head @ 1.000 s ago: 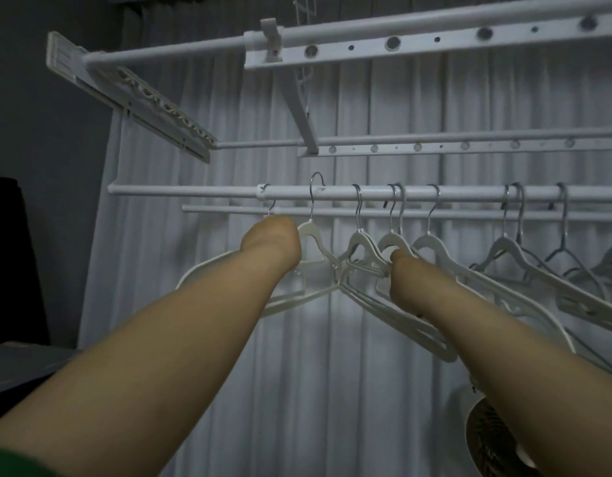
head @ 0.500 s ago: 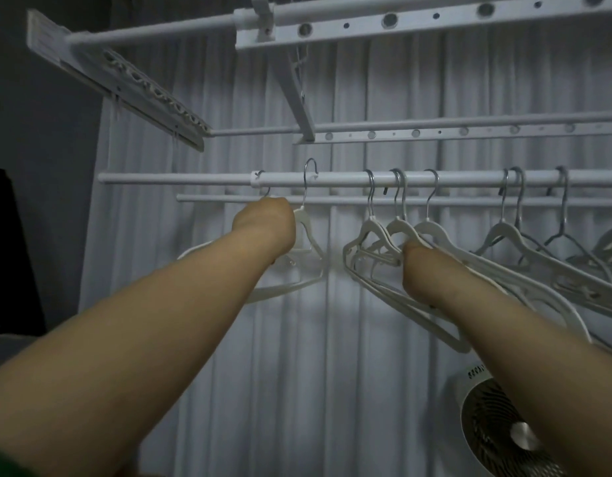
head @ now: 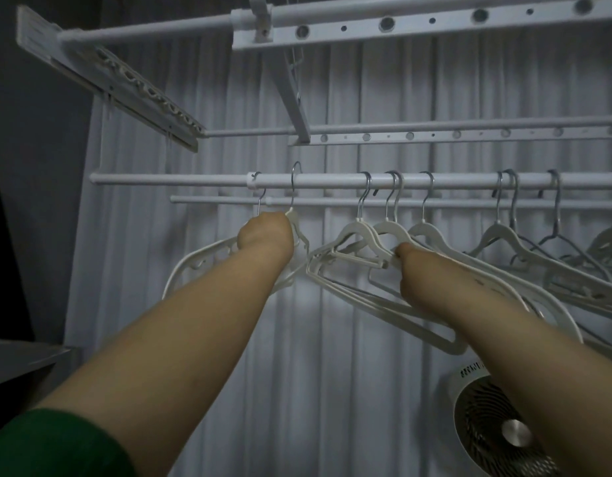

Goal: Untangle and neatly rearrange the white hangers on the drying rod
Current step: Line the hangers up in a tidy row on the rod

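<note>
Several white hangers with metal hooks hang along the white drying rod (head: 332,182). My left hand (head: 265,235) grips the two leftmost hangers (head: 194,263) just below their hooks; its fingers are hidden behind the wrist. My right hand (head: 406,259) holds the shoulder of a bunch of hangers (head: 359,235) whose lower bars overlap. A small gap separates the left pair from that bunch. More hangers (head: 504,239) hang further right, partly hidden behind my right forearm.
A thinner rod (head: 452,202) runs just behind the drying rod, with perforated rack bars (head: 418,136) above. White curtains (head: 315,373) fill the background. A round white fan (head: 497,425) sits at lower right, and a dark surface (head: 19,359) lies at left.
My left hand has drawn the two left hangers leftward along the rod, away from the bunch. My right hand has shifted slightly right on its hangers. The view has tilted a little.
</note>
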